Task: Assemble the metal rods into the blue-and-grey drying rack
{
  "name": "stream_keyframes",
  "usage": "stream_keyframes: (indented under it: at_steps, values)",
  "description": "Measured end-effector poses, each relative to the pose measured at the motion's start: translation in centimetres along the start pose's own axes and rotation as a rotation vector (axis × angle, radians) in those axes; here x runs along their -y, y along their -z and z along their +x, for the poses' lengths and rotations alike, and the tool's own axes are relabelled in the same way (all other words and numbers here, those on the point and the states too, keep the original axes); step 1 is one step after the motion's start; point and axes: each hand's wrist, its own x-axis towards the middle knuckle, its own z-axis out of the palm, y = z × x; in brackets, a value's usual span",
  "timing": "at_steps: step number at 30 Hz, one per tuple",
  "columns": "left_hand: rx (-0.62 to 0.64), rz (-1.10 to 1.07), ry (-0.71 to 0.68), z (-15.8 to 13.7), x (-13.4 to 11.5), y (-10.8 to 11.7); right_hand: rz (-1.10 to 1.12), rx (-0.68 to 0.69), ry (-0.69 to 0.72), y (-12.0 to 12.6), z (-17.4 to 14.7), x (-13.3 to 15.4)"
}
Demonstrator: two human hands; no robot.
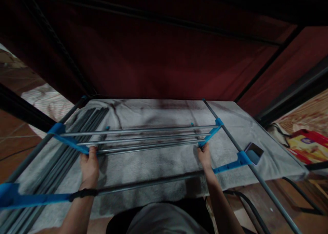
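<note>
A rack frame of grey metal tubes (143,138) and blue plastic brackets lies across a light cloth. My left hand (89,165), with a dark band at its wrist, closes round the near end of the left blue bracket (71,141), where a tube meets it. On the other side my right hand (204,156) grips the near end of the right blue bracket (211,135). Several thin tubes span between these two brackets. Closer to me, another pair of blue brackets (232,163) carries one cross tube (143,185), which passes below both hands. My fingertips are partly hidden.
Several loose grey tubes (60,162) lie side by side at the left on the cloth (159,165). A phone-like flat object (253,153) rests by the right upright. Dark red fabric (164,63) hangs behind. A red and yellow package (307,145) is at far right.
</note>
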Motion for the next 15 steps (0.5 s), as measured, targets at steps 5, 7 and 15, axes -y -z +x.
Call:
stream_keyframes:
  at_steps: [5,7,15]
  values:
    - [0.029,-0.003,0.0,-0.6,-0.2,-0.1,-0.067,0.047,-0.096,0.4,-0.2,0.3]
    - [0.031,-0.002,0.002,-0.6,-0.2,-0.1,-0.122,0.051,-0.132,0.6,-0.2,0.4]
    - [-0.01,0.031,0.053,-0.9,-0.1,0.9,-0.316,0.069,-0.204,1.1,-0.6,0.5]
